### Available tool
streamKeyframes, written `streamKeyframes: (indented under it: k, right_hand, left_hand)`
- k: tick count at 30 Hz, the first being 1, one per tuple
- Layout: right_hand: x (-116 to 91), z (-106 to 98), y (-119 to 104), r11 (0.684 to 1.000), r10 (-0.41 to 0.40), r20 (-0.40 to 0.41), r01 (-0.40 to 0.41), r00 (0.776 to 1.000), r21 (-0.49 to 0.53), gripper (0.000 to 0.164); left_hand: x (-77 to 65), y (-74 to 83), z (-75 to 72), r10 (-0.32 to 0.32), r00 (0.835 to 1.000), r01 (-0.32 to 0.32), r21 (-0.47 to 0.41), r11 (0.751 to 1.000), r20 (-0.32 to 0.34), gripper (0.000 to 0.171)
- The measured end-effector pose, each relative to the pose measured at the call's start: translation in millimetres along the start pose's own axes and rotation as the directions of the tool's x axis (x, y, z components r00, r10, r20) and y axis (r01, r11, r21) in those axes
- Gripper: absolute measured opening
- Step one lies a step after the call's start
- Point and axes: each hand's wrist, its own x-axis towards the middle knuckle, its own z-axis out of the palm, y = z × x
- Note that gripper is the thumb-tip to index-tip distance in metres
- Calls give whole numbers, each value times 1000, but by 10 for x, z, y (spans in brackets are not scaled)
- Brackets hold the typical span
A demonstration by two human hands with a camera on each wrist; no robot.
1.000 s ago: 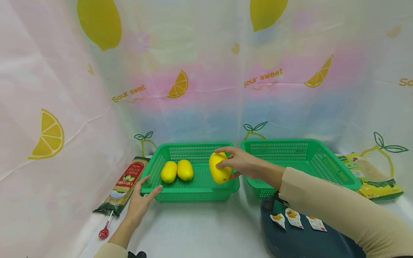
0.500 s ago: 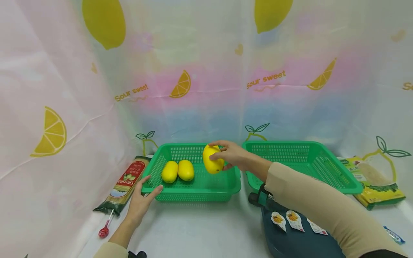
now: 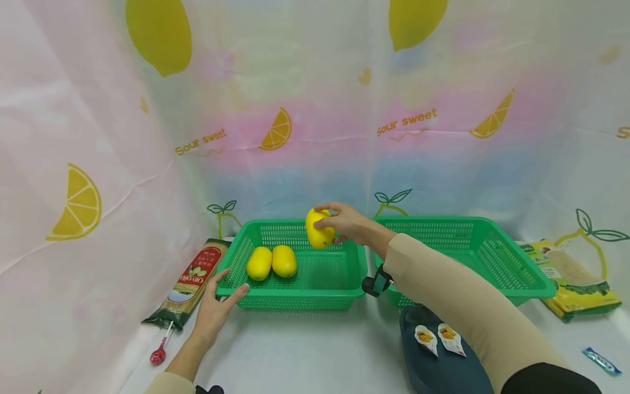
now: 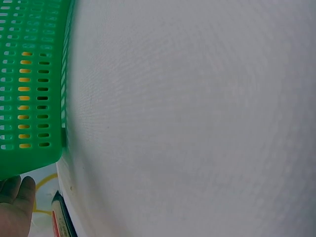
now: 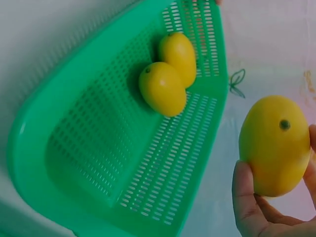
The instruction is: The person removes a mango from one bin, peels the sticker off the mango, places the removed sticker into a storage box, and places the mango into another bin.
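My right hand (image 3: 346, 223) holds a yellow mango (image 3: 319, 230) between thumb and fingers, raised over the back of the left green basket (image 3: 315, 293). The right wrist view shows this mango (image 5: 274, 145) up close, its dark stem spot facing the camera. Inside that basket, two more mangoes (image 3: 259, 264) lie side by side toward the left end. My left hand (image 3: 211, 314) grips the basket's front left corner, thumb at the front rim and fingers along the left side. In the left wrist view, its fingertips (image 4: 25, 190) meet the basket's corner.
A second green basket (image 3: 534, 273) stands to the right, partly behind my sleeve. A dark blue tray (image 3: 423, 372) with small packets sits in front of it. A red pasta-like package (image 3: 197, 273) and a lollipop (image 3: 158, 355) lie left; a yellow bag (image 3: 581, 284) lies right.
My right hand has carried the mango up and slightly left, toward the basket's back wall. The left hand and the two mangoes in the basket stay where they were.
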Motion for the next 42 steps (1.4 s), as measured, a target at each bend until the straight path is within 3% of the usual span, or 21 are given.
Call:
streamKeyframes:
  k: [16,29,42]
  right_hand:
    - [353,39,-6,999,4,-21,-3,1000,47,54]
    - [510,75,60,999,36,-46,-34,998,37,51]
    - [597,167,153,998,43,-2,-43,999,44,53]
  left_hand:
    - [3,42,-2,4,1000,-4,23,1000,9,83]
    - [28,5,12,7,1000,-8,10,1000,7,84]
    - [24,-34,-2,16,1000,-16,-13,1000,-6,83]
